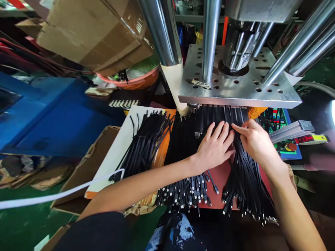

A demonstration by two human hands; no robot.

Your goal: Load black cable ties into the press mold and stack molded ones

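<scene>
Black cables with metal-tipped connectors lie in two bunches under the press, a left cable bunch and a right cable bunch. My left hand rests flat over the cables at the press's front edge, its fingers stretched forward. Just to its right, my right hand reaches in with the index finger extended toward the same row. Its other fingers are partly bent, and I see nothing held in them. The far cable ends are hidden beneath the steel press plate.
Steel guide columns rise around the plate. Another bundle of black cables lies on a white board at left. A control panel with buttons sits at right. Cardboard boxes and a blue machine stand farther left.
</scene>
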